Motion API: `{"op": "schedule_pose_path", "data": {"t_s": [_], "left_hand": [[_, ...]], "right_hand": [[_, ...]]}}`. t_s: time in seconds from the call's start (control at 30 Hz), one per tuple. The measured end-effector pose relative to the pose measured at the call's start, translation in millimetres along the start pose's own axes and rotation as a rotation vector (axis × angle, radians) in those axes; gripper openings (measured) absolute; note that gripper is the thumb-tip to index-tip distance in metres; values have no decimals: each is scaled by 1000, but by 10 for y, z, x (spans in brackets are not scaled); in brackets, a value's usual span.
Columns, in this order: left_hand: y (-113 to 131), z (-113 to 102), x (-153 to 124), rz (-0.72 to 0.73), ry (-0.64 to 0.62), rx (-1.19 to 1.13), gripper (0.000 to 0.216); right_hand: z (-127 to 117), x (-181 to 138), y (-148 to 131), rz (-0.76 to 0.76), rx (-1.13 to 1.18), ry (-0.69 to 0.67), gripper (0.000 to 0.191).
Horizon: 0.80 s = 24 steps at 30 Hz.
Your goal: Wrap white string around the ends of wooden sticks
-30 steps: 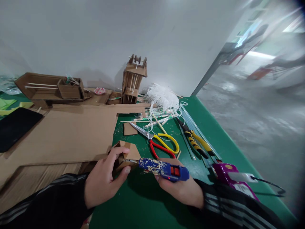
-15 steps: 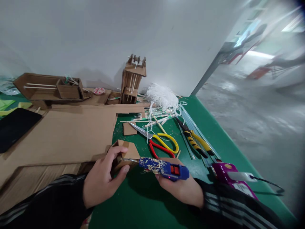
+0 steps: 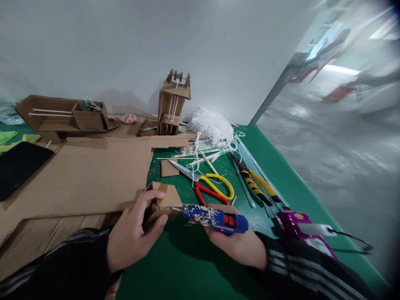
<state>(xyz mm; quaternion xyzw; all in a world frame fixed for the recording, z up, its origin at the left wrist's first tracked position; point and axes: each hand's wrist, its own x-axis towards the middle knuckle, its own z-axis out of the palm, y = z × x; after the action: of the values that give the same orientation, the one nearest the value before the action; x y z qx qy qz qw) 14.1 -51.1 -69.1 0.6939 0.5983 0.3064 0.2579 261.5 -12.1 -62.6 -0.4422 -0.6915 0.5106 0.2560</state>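
Observation:
My left hand [image 3: 137, 229] grips a small folded cardboard box [image 3: 170, 193], forefinger on its upper face and thumb at its near side. In my right hand [image 3: 236, 246] is a blue glue gun [image 3: 215, 218], its barrel crusted with pale flecks and a red light showing on its body. The gun's metal nozzle points left and lies along the box's near edge, where a shiny line shows. Just beyond the gun lie scissors [image 3: 215, 189] with one yellow and one red handle. A small cardboard square [image 3: 169, 168] rests under the scissors' tip.
Behind stand a cardboard tower [image 3: 173, 104] and a boat-shaped cardboard piece [image 3: 59, 114]. White string [image 3: 212, 125] is heaped over sticks. To the right lie pliers [image 3: 254, 183], clear glue sticks [image 3: 250, 154] and a purple power strip [image 3: 300, 229]. A cardboard sheet [image 3: 103, 175] and black phone-like slab [image 3: 23, 166] occupy the left.
The nozzle has slid right along the box's edge, from near my left fingers toward the right corner. My left hand still holds the box, with slight movement.

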Motion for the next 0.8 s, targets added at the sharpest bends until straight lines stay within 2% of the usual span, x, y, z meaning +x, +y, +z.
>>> {"op": "schedule_pose_path", "data": {"t_s": [0.2,0.6,0.8], "left_hand": [[34,-29,7,6,-6,-32,36],[-23,-17,-15,-5,14,-34,37],[25,-35,-5,-10,23,-30,36]], "right_hand": [[7,-8,40,38,0,53,4],[-23,-4,24,54,-35,70,6],[-30,-7,34,51,-46,87,6]]}}
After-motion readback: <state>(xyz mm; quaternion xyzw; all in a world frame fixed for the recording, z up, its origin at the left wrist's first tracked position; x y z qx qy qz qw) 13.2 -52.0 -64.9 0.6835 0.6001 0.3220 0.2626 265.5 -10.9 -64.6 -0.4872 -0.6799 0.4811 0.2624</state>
